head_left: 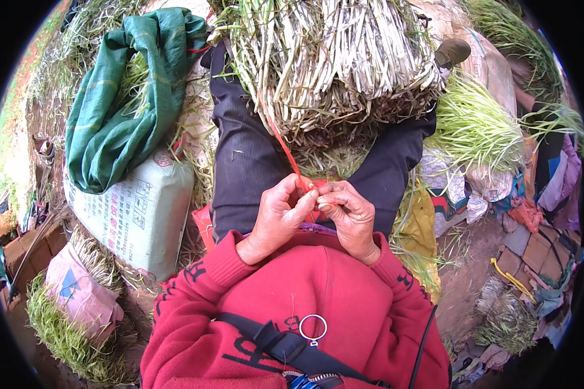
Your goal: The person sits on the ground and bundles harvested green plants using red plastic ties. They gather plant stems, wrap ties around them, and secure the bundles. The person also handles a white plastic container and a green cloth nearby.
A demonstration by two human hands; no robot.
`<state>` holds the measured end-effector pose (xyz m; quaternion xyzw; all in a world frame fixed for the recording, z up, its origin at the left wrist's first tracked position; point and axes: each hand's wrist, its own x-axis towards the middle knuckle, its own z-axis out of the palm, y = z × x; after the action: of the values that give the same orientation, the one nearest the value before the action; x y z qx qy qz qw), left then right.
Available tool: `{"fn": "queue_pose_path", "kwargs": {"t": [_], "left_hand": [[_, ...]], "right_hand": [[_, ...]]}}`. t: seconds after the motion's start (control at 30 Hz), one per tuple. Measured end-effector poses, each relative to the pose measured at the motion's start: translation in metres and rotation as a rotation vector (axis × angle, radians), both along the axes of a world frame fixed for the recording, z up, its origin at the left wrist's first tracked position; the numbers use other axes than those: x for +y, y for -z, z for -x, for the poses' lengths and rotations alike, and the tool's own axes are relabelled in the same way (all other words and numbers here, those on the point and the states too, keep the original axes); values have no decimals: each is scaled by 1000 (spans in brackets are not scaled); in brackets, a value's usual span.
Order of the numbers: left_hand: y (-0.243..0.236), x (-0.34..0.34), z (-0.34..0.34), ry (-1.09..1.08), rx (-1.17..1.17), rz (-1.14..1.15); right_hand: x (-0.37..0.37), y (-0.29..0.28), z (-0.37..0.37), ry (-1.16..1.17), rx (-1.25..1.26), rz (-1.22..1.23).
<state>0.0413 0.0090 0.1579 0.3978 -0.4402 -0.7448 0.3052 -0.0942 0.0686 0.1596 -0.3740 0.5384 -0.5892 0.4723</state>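
Note:
Over my lap, my left hand (284,209) pinches a red-orange strip of plastic twine (276,131) between thumb and fingers. My right hand (350,217) meets it there, its thumb and fingertips closed at the end of the same twine. From my fingers the twine runs up and away to a large stack of cut leafy stalks (344,55). The stack lies between my legs, with its pale, brown-rooted ends facing me. Whether the twine passes around the stalks is hidden from view.
A twisted green woven cloth (120,97) rests on a full white printed sack (136,217) at left. Pale-green stalks (477,123) are heaped at right. A pink-wrapped bundle (84,292) sits at lower left. A yellow cloth (416,240) lies beside my right leg.

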Motion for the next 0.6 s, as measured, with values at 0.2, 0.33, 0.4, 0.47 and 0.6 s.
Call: {"fn": "queue_pose_path", "kwargs": {"t": [0.2,0.33,0.4,0.47,0.6], "left_hand": [[7,-13,14,17,4,-85],[4,-17,18,81,-93,1],[3,-18,21,89,-186,201],[-3,-21,30,68,-286,468],[-3,-14,36,-5,-79,112]], "right_hand": [[-10,2,16,-68,-362,-234],[-11,9,18,3,-323,-203],[-13,11,16,53,-332,-155],[-13,14,16,120,-336,-120],[-11,18,17,157,-432,-101]]}}
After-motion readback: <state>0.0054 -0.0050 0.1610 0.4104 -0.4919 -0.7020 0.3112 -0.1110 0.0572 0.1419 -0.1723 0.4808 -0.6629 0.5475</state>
